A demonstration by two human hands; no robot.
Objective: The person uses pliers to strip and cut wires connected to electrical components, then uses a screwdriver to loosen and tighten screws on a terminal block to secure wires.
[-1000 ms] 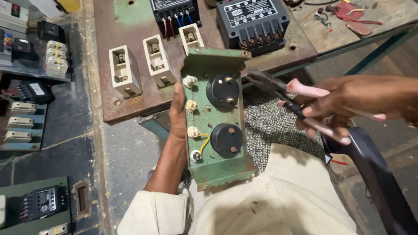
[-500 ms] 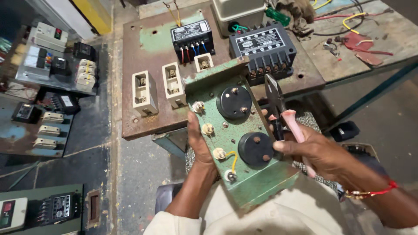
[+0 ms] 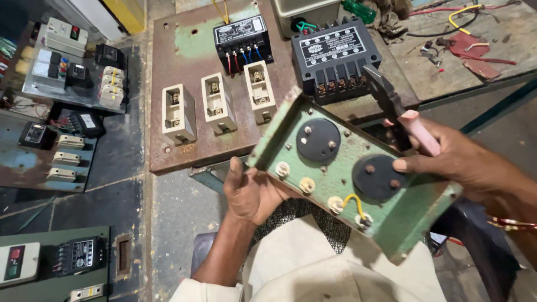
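Both of my hands are on the green metal panel (image 3: 358,184), which is tilted over my lap just in front of the rusty board (image 3: 184,117) with its three cream fuse holders (image 3: 218,103). My left hand (image 3: 251,193) grips the panel's lower left edge, fingers curled under it. My right hand (image 3: 453,159) is closed around pink-handled pliers (image 3: 405,120) at the panel's far edge, thumb resting on one of its two black round dials (image 3: 376,178), near a short yellow wire (image 3: 353,202).
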